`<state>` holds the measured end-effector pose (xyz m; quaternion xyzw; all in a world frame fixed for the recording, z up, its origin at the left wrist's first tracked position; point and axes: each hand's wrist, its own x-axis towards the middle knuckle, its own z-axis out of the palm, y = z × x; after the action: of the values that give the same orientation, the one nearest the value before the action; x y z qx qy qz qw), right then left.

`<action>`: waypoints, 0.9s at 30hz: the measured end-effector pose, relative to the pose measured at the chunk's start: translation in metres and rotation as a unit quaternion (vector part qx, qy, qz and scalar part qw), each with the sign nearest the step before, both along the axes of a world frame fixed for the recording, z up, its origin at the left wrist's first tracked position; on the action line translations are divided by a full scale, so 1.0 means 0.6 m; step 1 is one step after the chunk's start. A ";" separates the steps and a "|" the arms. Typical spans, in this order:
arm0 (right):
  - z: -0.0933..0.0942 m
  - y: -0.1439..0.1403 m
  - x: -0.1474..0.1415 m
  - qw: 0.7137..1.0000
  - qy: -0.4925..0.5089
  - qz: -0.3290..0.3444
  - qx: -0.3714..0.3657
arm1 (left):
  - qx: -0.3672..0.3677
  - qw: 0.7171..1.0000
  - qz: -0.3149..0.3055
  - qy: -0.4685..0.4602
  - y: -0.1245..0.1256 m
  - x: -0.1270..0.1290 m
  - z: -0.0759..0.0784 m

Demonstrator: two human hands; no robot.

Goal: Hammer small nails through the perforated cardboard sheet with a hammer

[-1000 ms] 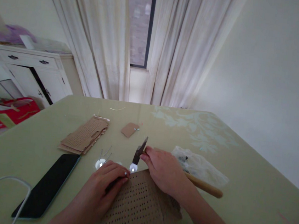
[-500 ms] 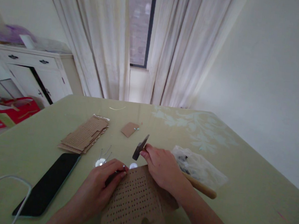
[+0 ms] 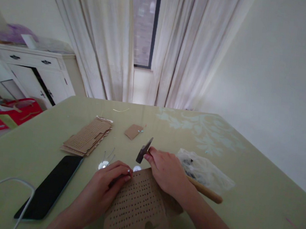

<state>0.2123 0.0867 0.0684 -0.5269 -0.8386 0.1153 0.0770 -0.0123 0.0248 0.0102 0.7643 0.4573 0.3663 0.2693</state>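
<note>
My left hand (image 3: 110, 184) is closed at the upper left edge of a perforated brown cardboard piece (image 3: 135, 207). Between its thumb and forefinger shows the small shiny end of a nail (image 3: 129, 170). My right hand (image 3: 169, 171) is wrapped round a hammer (image 3: 143, 151), near its dark metal head. The hammer's wooden handle (image 3: 205, 191) sticks out to the right beneath the wrist, and the same hand rests against the cardboard's upper right side. Just past the cardboard's far edge is a small white round object (image 3: 136, 169). Several nails (image 3: 109, 155) stand on a shiny white disc (image 3: 103, 165).
Left of my hands lie a stack of perforated cardboard (image 3: 87, 135), a black phone (image 3: 51, 187) and a white cable (image 3: 12, 179). Farther back is a small cardboard square (image 3: 133, 131). A clear plastic bag (image 3: 207, 171) with dark bits sits right of the hammer, all on a green table (image 3: 243, 189).
The view has shifted very slightly. Both hands, the hammer and the cardboard stay in nearly the same place.
</note>
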 end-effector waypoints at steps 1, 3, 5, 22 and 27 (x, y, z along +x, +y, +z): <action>0.000 0.000 0.000 1.000 0.000 0.000 -0.001 | 0.001 1.000 -0.002 -0.003 0.000 0.000 -0.001; -0.001 -0.001 0.000 1.000 0.001 -0.002 -0.001 | 0.003 1.000 -0.006 -0.006 0.000 -0.001 -0.002; 0.000 -0.001 0.000 1.000 0.002 -0.003 -0.001 | 0.002 1.000 -0.007 -0.004 -0.001 -0.002 -0.003; 0.010 -0.002 0.004 0.999 0.038 0.005 0.004 | 0.034 0.999 0.003 0.035 -0.004 -0.001 0.002; 0.050 -0.030 0.019 0.983 0.171 0.038 0.051 | 0.034 0.999 0.000 0.036 -0.005 0.001 0.003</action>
<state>0.2238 0.0688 0.0982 -0.4625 -0.8373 0.1635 0.2415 -0.0118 0.0217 0.0121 0.7858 0.4542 0.3534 0.2265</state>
